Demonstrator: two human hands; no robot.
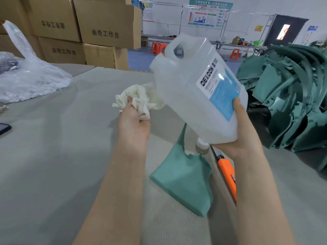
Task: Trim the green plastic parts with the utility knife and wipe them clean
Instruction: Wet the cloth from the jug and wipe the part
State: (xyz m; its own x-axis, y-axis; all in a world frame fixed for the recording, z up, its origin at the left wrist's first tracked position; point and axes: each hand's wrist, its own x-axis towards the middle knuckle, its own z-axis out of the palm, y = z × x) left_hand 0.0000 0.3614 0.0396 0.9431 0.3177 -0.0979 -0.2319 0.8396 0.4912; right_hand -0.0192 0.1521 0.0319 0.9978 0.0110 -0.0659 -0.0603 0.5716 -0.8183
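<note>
Now a cloth (139, 98) is clutched by the left hand (134, 121), a tilted jug (194, 89) gripped by the right hand (235, 138). The cloth could be flooded if the jug is overtipped.

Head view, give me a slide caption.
Left hand holds a rag, right hand a tilted jug beside it; a green part and orange knife lie on the table.

Hands: two, left hand (133, 121) and right hand (235, 138). One crumpled white cloth (139, 98). One translucent jug (192, 89). One small white cap (201, 145). One orange utility knife (227, 172). One green part (185, 183) lying apart, plus a heap of green parts (292, 96), too tangled to count. At least five cardboard boxes (106, 23). Two clear plastic bags (31, 76), by the look of it. One phone (4, 128). Three orange stools (234, 53) far back.
</note>
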